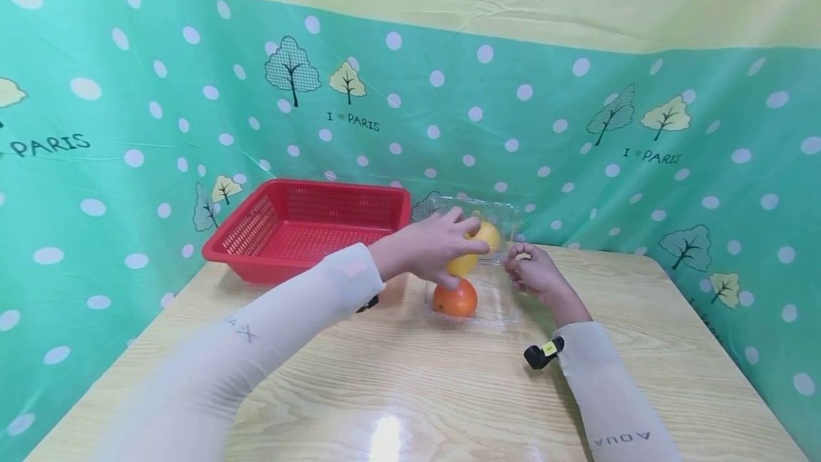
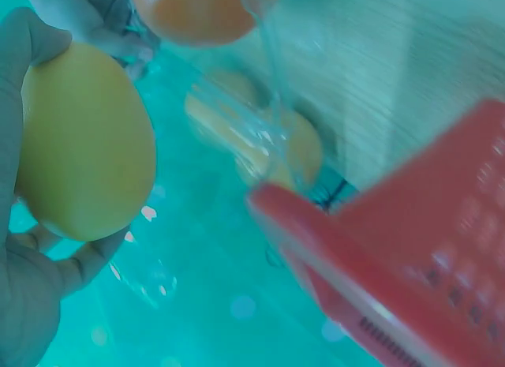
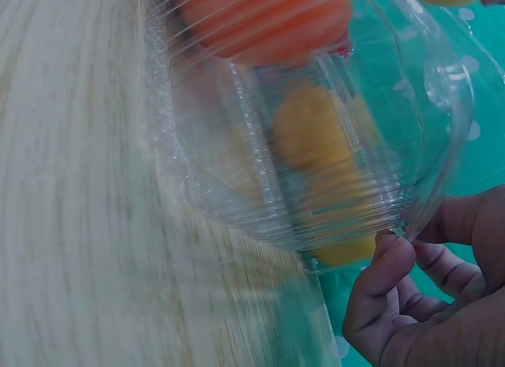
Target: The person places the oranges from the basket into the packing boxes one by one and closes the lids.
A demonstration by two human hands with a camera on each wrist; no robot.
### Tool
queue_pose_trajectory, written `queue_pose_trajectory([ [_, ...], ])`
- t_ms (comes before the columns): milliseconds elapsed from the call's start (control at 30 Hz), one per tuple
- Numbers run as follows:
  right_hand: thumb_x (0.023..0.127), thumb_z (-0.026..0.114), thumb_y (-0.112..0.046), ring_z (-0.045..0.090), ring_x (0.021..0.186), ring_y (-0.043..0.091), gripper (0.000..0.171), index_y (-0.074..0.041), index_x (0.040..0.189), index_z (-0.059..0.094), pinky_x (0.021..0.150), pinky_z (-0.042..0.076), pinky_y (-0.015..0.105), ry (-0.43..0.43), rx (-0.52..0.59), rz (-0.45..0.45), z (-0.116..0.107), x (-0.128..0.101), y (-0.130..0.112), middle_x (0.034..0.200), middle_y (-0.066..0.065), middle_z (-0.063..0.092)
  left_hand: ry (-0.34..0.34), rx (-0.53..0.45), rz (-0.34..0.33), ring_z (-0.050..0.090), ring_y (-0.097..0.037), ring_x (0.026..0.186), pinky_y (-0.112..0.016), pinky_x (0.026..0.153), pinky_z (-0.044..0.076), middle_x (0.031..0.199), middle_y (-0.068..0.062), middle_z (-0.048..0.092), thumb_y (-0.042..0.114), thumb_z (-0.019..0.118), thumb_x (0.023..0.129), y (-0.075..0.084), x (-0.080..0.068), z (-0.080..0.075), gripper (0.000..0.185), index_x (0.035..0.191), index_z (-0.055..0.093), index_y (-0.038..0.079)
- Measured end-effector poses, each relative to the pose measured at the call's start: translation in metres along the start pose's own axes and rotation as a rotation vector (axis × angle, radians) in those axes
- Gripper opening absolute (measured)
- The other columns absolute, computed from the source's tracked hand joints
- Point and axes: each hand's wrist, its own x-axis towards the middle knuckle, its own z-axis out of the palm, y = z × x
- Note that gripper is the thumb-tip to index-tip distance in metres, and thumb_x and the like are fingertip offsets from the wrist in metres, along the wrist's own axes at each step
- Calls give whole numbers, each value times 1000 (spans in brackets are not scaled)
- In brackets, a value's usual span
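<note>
My left hand (image 1: pixel 430 244) grips a smooth yellow oval fruit (image 2: pixel 87 146), fingers spread around it, above a clear plastic clamshell box (image 1: pixel 497 305). The box stands open, its lid side up against the curtain. In the near half sits a round orange-red fruit (image 1: pixel 455 298), just below the held one. Two more yellow fruits (image 3: pixel 312 130) show through the plastic toward the back, partly overlapped by the box's ribs. At the box's right side, my right hand (image 3: pixel 442 288) pinches the thin plastic edge between thumb and fingertips.
A red perforated basket (image 1: pixel 308 255) stands left of the box, close to my left forearm. Behind the wooden table (image 1: pixel 410 391) hangs a green dotted curtain (image 1: pixel 449 120). A small black device (image 1: pixel 541 353) is strapped at my right cuff.
</note>
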Motion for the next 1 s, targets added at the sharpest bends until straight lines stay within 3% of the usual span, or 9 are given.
queue_pose_trajectory([
  [200,103,57,-12,51,73,18,8,-11,105,49,61,47,28,-13,0,-9,-1,-1,-1,90,6,55,5,7,20,43,-25,120,-37,86,53,135,-5,49,47,72,85,11,21,11,64,145,55,31],
  [433,104,53,-9,51,70,16,4,-11,104,49,60,46,28,-18,14,-4,-1,-4,-7,85,5,53,26,-12,31,44,-25,119,-35,88,48,129,-3,49,48,70,88,18,35,27,65,149,52,34],
  [700,98,45,1,53,73,16,15,-7,110,49,63,50,29,-15,15,0,-3,-3,-5,89,6,51,10,-106,9,42,-20,113,-29,89,44,132,-1,50,48,76,86,25,46,46,66,146,54,31],
  [867,96,44,2,52,71,15,18,-6,111,48,64,51,30,-34,17,-18,-4,-2,-4,91,6,52,4,-213,-10,39,-16,114,-23,84,46,147,-2,45,42,80,84,28,48,57,66,145,55,32],
  [1000,97,46,2,52,66,12,16,-6,111,48,63,51,28,-50,34,-27,-4,-2,-3,86,2,55,-6,-219,-5,39,-18,118,-24,88,45,149,-1,43,41,80,85,32,50,60,63,143,57,29],
])
